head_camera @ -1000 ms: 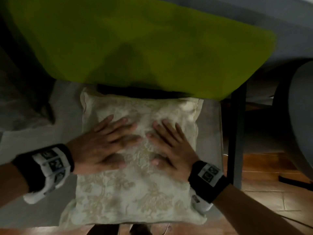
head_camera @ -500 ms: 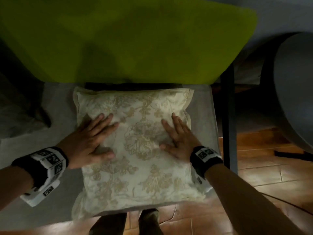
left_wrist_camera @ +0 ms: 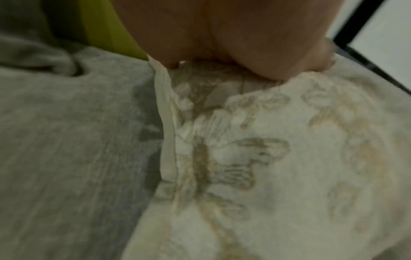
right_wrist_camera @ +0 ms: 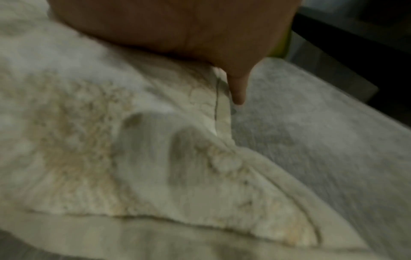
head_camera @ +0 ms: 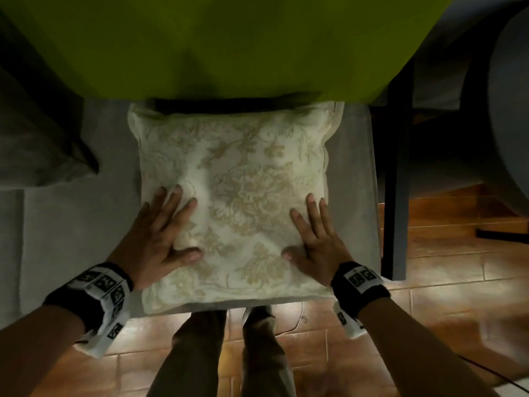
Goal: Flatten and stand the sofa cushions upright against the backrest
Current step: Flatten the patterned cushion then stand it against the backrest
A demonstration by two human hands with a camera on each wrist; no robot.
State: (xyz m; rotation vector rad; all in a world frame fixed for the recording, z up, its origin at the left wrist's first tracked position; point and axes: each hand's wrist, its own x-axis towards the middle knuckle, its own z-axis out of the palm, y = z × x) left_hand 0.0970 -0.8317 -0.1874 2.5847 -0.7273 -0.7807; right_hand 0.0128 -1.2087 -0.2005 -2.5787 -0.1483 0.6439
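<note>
A cream cushion [head_camera: 243, 181] with a gold floral pattern lies flat on the grey sofa seat [head_camera: 71, 239], its far edge near the green backrest [head_camera: 214, 44]. My left hand [head_camera: 163, 227] presses flat on the cushion's left part, fingers straight and spread. My right hand [head_camera: 315, 233] presses flat on its right part, near the right edge. The left wrist view shows the palm [left_wrist_camera: 222, 35] on the cushion [left_wrist_camera: 266, 158] beside the grey seat [left_wrist_camera: 66, 140]. In the right wrist view the right hand [right_wrist_camera: 177, 26] rests on the cushion [right_wrist_camera: 111, 140], with one finger [right_wrist_camera: 238, 88] at its seam.
A grey cushion [head_camera: 37, 144] lies on the seat at the left. A dark frame post [head_camera: 396, 181] stands just right of the seat, with a grey rounded chair [head_camera: 509, 110] beyond. Brown tiled floor [head_camera: 429, 310] and my legs [head_camera: 229, 353] are below the seat's front edge.
Both hands have slid apart from the cushion's middle toward its left and right sides, staying flat on it. The cushion looks smoother and flatter.
</note>
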